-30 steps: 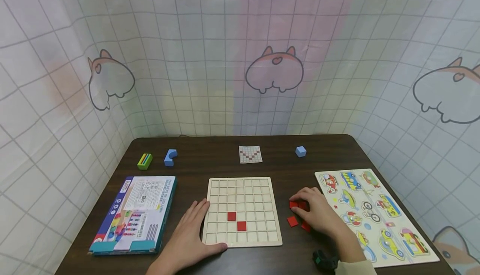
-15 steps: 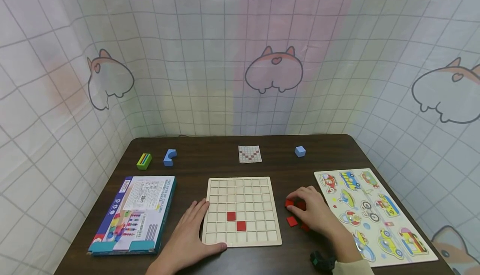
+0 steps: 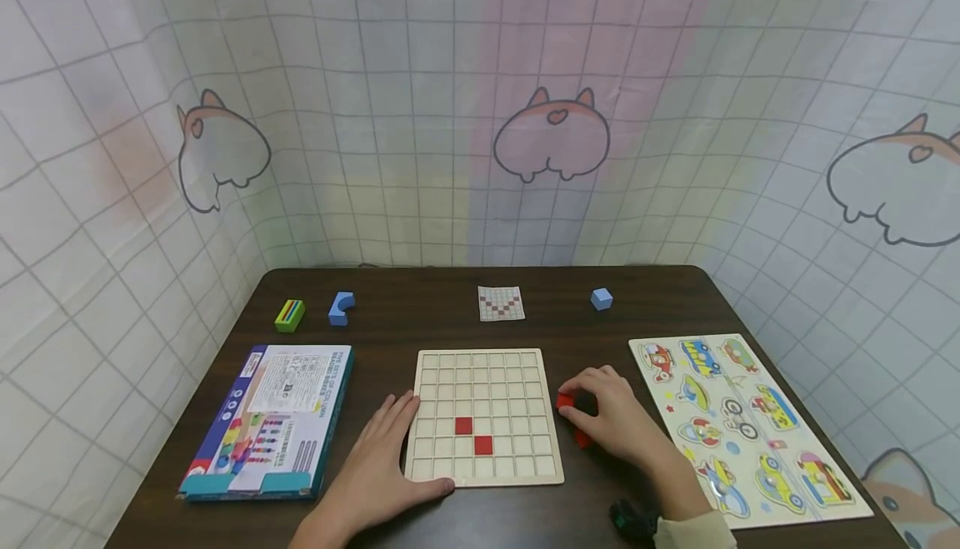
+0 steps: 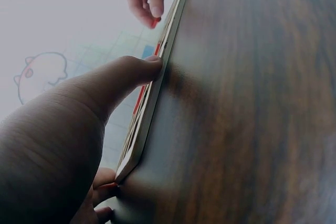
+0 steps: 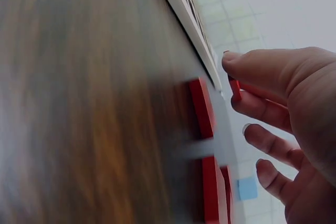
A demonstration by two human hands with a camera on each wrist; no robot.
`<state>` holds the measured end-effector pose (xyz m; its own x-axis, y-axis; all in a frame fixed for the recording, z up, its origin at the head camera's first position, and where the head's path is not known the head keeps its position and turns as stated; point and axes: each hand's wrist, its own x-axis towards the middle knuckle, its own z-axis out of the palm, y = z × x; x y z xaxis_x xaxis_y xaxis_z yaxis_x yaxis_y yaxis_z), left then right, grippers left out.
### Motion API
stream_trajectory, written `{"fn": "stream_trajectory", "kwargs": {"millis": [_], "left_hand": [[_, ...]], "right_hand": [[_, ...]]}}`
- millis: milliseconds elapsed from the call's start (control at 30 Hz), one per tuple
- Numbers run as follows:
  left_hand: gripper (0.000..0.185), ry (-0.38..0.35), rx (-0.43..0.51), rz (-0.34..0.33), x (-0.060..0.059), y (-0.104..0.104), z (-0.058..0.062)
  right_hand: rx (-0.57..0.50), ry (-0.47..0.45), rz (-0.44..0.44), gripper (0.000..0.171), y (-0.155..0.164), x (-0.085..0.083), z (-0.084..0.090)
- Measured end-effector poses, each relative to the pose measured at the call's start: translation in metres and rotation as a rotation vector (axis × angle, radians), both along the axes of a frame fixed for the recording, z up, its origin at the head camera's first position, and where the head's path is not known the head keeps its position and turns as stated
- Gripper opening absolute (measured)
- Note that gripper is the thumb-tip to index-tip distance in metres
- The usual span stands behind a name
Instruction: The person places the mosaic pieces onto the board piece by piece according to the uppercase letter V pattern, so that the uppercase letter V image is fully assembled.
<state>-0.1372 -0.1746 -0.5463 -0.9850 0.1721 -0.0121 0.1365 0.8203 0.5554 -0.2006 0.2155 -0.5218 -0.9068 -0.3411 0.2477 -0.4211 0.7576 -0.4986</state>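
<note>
Two hands are at work on the table (image 3: 420,307): the right hand (image 3: 611,420) pinches a red tile (image 3: 564,401) between thumb and forefinger, just beside the right edge of the grid board (image 3: 486,366), with more loose tiles (image 5: 202,106) lying on the wood under its palm. The left hand (image 3: 375,466) lies flat and relaxed against the board's lower left corner, thumb along the near edge. Two red tiles (image 3: 473,436) already sit in the grid. Farther out lie a vehicle puzzle (image 3: 750,424) on the right, a box (image 3: 270,420) on the left, and a pattern card (image 3: 500,303), blue cube (image 3: 601,299), blue arch (image 3: 341,308) and striped block (image 3: 289,315) along the back.
</note>
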Motion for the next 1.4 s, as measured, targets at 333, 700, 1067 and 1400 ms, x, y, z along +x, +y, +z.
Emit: {"fn": "stream_trajectory", "kwargs": {"millis": [333, 700, 1067, 1400], "left_hand": [[0.141, 0.004, 0.004, -0.007, 0.001, 0.000, 0.002], [0.143, -0.018, 0.007, 0.005, 0.001, 0.001, 0.000], [0.141, -0.009, -0.001, -0.010, 0.000, 0.001, 0.004], [0.141, -0.008, -0.005, -0.013, 0.001, 0.000, 0.003]], "right_hand": [[-0.014, -0.030, 0.049, 0.021, -0.024, 0.000, 0.006], [-0.019, -0.034, 0.099, 0.018, -0.053, 0.001, 0.008], [-0.007, -0.054, 0.133, 0.016, -0.075, -0.001, 0.010], [0.021, -0.026, 0.209, 0.015, -0.102, -0.003, 0.017]]}}
